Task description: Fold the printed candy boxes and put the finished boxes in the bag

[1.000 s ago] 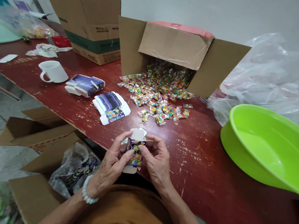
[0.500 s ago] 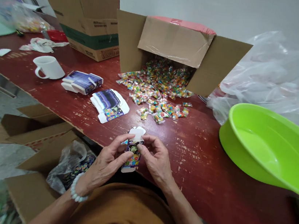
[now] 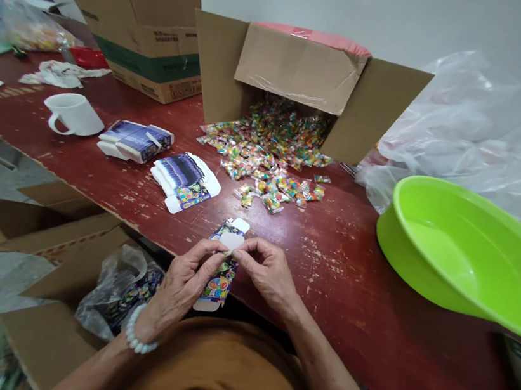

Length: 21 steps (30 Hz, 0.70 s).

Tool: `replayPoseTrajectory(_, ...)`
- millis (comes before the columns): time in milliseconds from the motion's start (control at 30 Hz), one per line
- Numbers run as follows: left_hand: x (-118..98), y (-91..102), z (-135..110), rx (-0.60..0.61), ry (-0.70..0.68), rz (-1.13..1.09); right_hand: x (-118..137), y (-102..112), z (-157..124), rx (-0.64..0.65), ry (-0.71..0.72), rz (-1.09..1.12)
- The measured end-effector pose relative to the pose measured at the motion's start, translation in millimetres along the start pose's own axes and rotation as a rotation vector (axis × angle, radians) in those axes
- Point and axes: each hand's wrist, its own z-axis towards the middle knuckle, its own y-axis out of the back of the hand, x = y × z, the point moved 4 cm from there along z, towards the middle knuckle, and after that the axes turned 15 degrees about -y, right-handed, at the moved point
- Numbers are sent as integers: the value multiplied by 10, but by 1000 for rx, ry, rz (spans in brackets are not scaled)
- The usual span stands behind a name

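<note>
A small printed candy box (image 3: 218,285), dark with bright cartoon pictures and white end flaps, is at the table's near edge between my hands. My left hand (image 3: 189,278) pinches it near the top flap, thumb against fingers. My right hand (image 3: 269,272) grips the same flap from the other side, its thumb and forefinger pressed together. Beyond them, a stack of flat printed cartons (image 3: 188,179) lies on the table. Behind that is a heap of small wrapped candies (image 3: 269,164), spilling from a cardboard box on its side (image 3: 301,66).
A bright green basin (image 3: 427,242) stands at the right. Clear plastic bags (image 3: 479,134) lie against the wall. At the left are a white mug (image 3: 76,114), more folded cartons (image 3: 136,140) and a tall cardboard box (image 3: 149,52). Below the table edge, an open carton (image 3: 50,333) holds a plastic bag (image 3: 116,291).
My thumbs and fingers have closed in on the box's top flap. More of the box's front shows and it leans more. The whole view has shifted slightly.
</note>
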Motion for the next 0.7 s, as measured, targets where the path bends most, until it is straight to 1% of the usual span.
replayPoseTrajectory(133,45,21,-22,11,12,22,83,-17,15,22,113,-151)
replayPoseTrajectory(200,54,30,-22,32,5,46,87,-32,19,47,134,-163)
replayPoseTrajectory(267,59,35,-14,50,2,64,43,-38,40,37,84,-69)
replayPoseTrajectory(333,66,32,-3,64,5,78,-32,-46,72,23,0,103)
replayPoseTrajectory(400,69,11,6,79,3,68,-97,-68,103,47,-63,239)
replayPoseTrajectory(467,67,-18,10,67,4,-3,-124,-92,121,98,-83,250)
replayPoseTrajectory(500,67,-30,11,38,18,-65,-124,-95,122,112,-80,226)
replayPoseTrajectory(567,76,-47,9,-54,97,-229,-107,-79,112,105,-49,190)
replayPoseTrajectory(600,86,-58,4,-99,161,-318,-93,-62,102,83,-27,188)
replayPoseTrajectory(633,96,-78,-3,-117,239,-403,-78,-43,89,56,-2,188)
replayPoseTrajectory(667,105,-111,-14,-98,324,-483,-60,-25,73,30,27,177)
replayPoseTrajectory(700,110,-153,-28,-51,408,-554,-38,-12,55,9,65,147)
